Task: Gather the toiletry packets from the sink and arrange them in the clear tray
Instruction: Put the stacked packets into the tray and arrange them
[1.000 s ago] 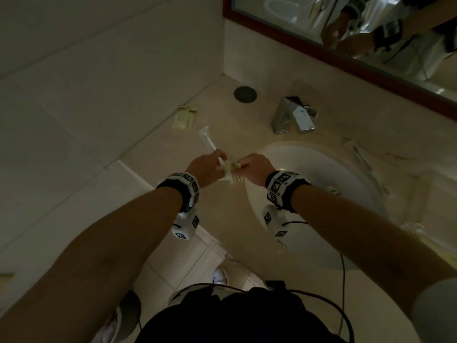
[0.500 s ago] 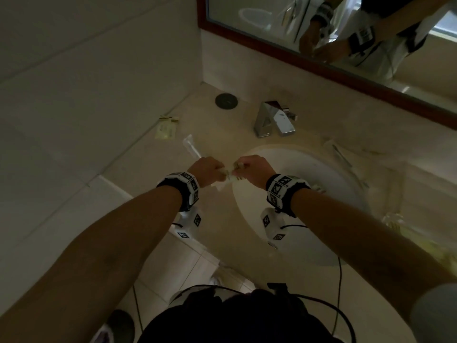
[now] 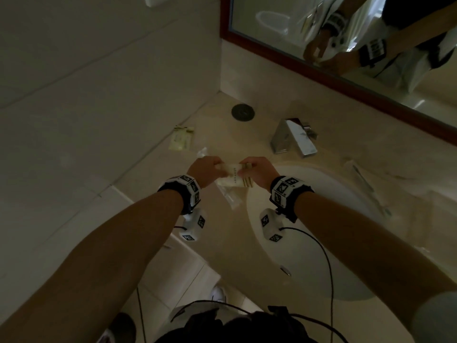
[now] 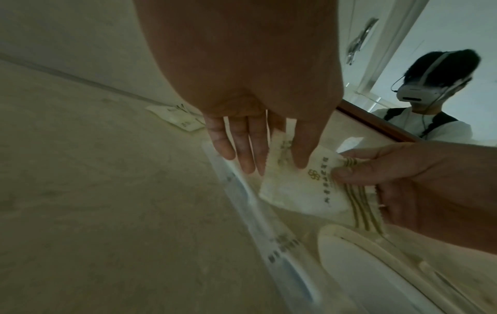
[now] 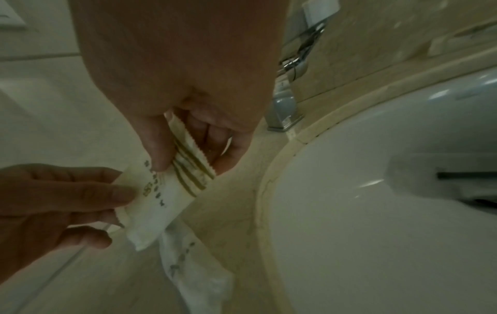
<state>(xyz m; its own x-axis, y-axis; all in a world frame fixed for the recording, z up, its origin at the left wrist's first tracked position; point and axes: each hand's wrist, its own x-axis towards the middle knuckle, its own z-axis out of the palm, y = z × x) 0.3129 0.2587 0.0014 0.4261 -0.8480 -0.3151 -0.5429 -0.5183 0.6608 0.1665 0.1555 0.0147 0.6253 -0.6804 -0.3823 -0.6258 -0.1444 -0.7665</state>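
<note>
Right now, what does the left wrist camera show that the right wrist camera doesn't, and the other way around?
Only the left wrist view shows a second packet lying by the wall and the mirror reflecting the person.

Only the right wrist view shows the faucet and the inside of the sink basin.

Both show the left hand and right hand gripping opposite ends of the gold-striped packet, with a clear wrapper hanging beneath.

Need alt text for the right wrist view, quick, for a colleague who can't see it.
The right hand pinches the gold-striped end of a white toiletry packet while the left hand holds its other end, beside the white sink basin.
</note>
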